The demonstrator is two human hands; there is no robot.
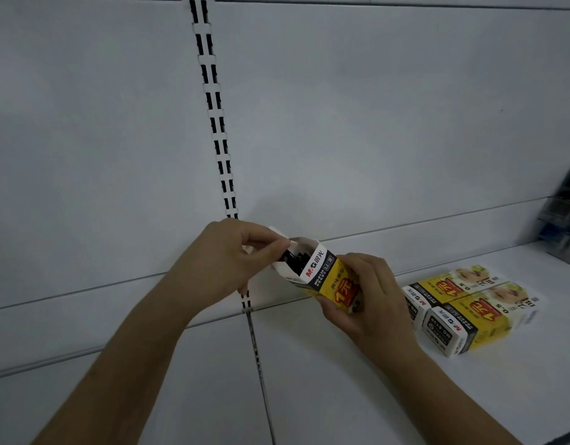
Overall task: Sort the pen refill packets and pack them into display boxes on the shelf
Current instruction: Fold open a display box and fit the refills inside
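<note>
A white back panel (373, 107) filled most of the view, smooth and evenly lit by a soft, cool light. A vertical slotted upright (214, 104) (white, with two rows of dark slots) ran down it and met the white shelf (325, 396). A thin dark seam (261, 374) divided the shelf surface into two parts. At the far right edge stood something dark and blurred (562, 216), too unclear to identify.
</note>
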